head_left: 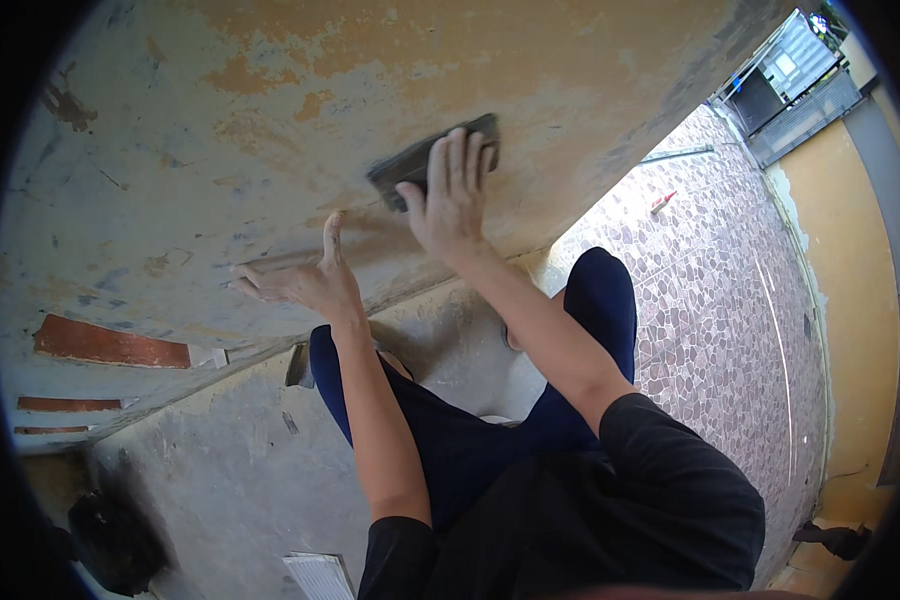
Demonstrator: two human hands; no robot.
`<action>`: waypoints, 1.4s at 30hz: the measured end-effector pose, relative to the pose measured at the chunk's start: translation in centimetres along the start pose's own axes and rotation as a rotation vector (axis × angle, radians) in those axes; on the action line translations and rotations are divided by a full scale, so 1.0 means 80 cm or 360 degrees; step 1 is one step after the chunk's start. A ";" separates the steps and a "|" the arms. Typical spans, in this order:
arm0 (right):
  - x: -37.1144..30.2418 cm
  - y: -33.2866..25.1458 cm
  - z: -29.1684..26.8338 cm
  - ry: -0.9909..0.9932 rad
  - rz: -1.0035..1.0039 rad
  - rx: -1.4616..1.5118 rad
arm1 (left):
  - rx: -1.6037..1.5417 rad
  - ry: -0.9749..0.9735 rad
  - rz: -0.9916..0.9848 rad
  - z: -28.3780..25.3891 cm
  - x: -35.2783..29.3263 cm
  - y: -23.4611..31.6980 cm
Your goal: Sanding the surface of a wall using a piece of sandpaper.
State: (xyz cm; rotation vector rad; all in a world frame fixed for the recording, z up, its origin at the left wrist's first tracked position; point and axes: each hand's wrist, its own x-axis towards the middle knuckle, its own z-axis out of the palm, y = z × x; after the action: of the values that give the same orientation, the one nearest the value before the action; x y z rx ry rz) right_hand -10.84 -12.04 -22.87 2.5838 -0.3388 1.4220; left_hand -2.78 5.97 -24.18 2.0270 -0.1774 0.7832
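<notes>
My right hand is pressed on a dark grey, flat rectangular piece of sandpaper, its fingers spread over the top. The sandpaper lies against the patchy yellow and grey wall in front of me and is slightly blurred. Lower and to the left, my left hand has its fingers stretched out and its thumb pointing up. It holds nothing and is at the wall surface; whether the palm touches it I cannot tell.
Red-brown recesses mark the wall at left. Below is a grey concrete floor with a dark strip by my left knee, a white ridged object and a black item. Stone-patterned floor at right bears a red-tipped bottle.
</notes>
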 end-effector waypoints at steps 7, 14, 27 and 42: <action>0.095 0.138 -0.091 0.0530 0.1373 0.0642 | 0.0081 0.0049 0.0138 -0.002 0.000 -0.025; 0.052 -0.047 -0.004 0.0218 0.0200 0.0286 | -0.0002 0.0026 0.0046 0.005 0.000 -0.011; 0.075 -0.030 -0.019 0.0350 0.0480 0.0267 | 0.0007 0.0035 0.0042 0.006 0.000 -0.007; 0.042 0.037 -0.016 0.0411 0.0905 0.0421 | 0.0215 0.0057 0.0130 0.012 -0.001 -0.021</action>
State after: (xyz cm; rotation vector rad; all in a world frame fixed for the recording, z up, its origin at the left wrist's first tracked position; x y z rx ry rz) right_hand -10.98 -14.90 -19.24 2.5655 -0.9613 2.0843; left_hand -1.70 6.14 -25.80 2.1421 -0.1922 0.9029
